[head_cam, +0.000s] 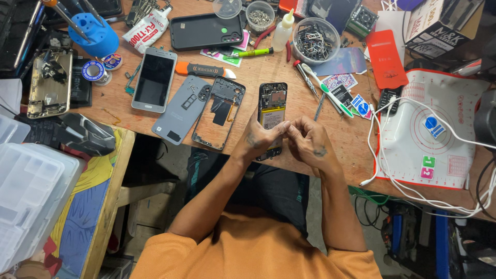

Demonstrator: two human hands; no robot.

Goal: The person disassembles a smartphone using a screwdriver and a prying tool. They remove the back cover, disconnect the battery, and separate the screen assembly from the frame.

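Note:
An opened phone (272, 106) with its back off lies on the wooden bench (268, 67), its yellow battery and circuit board showing. My left hand (260, 137) rests on the phone's lower end, fingers curled. My right hand (308, 138) sits beside it on the right, and the fingertips of both hands meet over the phone's lower right corner. Whether something small is pinched between them I cannot tell. To the left lie the phone's empty frame (219, 112) and a grey back cover (182, 108).
A silver phone (153, 78) lies face up at left, a black case (206, 31) behind it. Screwdrivers (325, 93), a clear bowl of small parts (315, 40) and a dropper bottle (282, 31) stand to the right. A white mat (431, 150) with white cables covers the right end.

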